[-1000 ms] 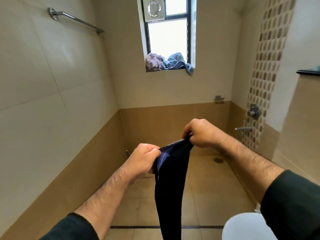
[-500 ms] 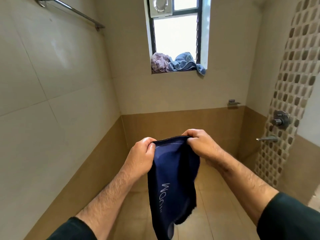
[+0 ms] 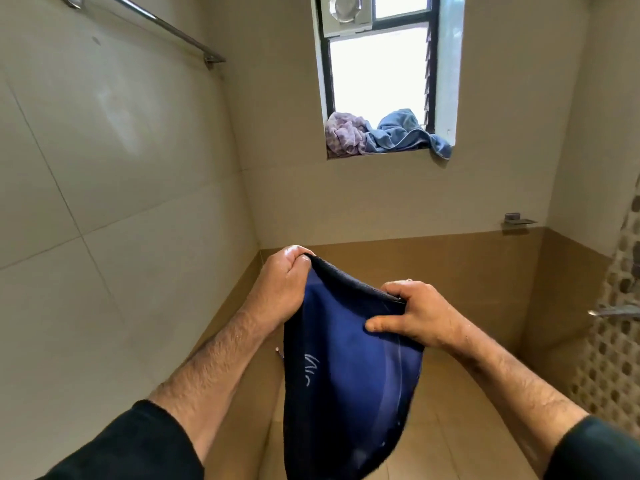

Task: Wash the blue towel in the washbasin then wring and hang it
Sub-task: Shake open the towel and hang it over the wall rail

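The wet dark blue towel hangs in front of me, spread between both hands, with white lettering on its face. My left hand pinches its upper left edge, higher up. My right hand grips the upper right edge, thumb across the front of the cloth. The towel's lower end drops out of view at the bottom. A chrome towel rail runs along the left wall, high above my hands.
Tiled bathroom walls close in on the left and ahead. A window in the far wall has a purple cloth and a light blue cloth on its sill. A tap spout and soap shelf sit at right.
My view has tilted up and left, bringing the rail closer. My hands have spread the towel's top edge wider, the left hand now higher than the right.
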